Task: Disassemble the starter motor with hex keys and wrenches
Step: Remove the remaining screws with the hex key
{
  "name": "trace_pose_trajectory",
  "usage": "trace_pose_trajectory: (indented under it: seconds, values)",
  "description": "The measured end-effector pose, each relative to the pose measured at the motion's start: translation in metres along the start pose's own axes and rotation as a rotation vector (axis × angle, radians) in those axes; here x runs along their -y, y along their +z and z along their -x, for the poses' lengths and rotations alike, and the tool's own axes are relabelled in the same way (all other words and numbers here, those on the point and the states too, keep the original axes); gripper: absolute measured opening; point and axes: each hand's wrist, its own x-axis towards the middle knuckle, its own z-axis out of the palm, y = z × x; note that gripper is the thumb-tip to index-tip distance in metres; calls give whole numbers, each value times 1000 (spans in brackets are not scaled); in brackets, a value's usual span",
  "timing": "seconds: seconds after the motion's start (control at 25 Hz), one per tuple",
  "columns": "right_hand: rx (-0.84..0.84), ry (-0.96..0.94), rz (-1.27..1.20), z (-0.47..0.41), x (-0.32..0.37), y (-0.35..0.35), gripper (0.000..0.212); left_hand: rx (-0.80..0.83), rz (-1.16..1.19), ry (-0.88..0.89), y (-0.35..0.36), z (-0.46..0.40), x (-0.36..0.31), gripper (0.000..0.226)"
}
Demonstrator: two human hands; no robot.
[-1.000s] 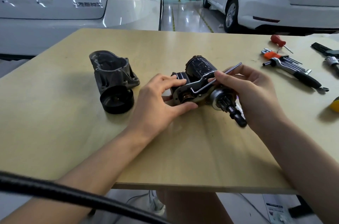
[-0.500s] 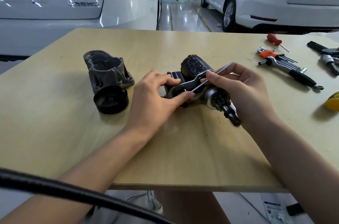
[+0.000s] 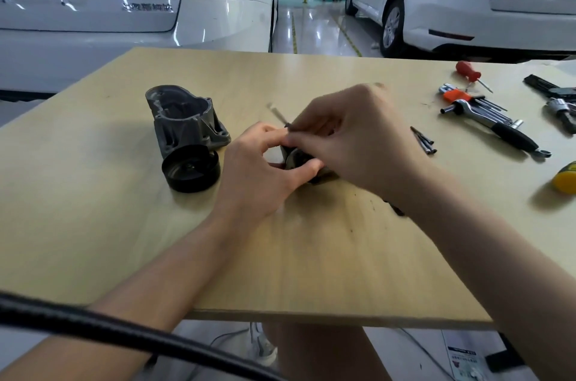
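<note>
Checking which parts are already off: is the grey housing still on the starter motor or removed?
Removed. The grey housing lies on the table left of both hands, apart from the starter motor.

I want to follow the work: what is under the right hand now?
Under the right hand only a small dark part of the starter motor shows, gripped by the left hand. A thin blurred hex key sticks out. The rest is covered.

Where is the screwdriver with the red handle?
In the head view, the red-handled screwdriver lies at the far right of the table, just behind the orange-holder hex key set.
</note>
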Motion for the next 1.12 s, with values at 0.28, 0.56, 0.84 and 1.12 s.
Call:
trace_pose_trajectory:
  seconds: [0.28, 0.56, 0.84, 1.12]
  values:
    - [15, -52, 11, 1, 0, 11, 4, 44, 88, -52, -5, -3, 4, 32]
    - [-257, 387, -758, 29, -44, -16, 10, 60, 67, -29, -2, -2, 4, 49]
    - [-261, 463, -774, 33, -47, -9, 16, 59, 83, -3, -1, -3, 5, 50]
    - [-253, 489, -764, 33, -48, -2, 17, 60, 94, -4, -1, -3, 3, 54]
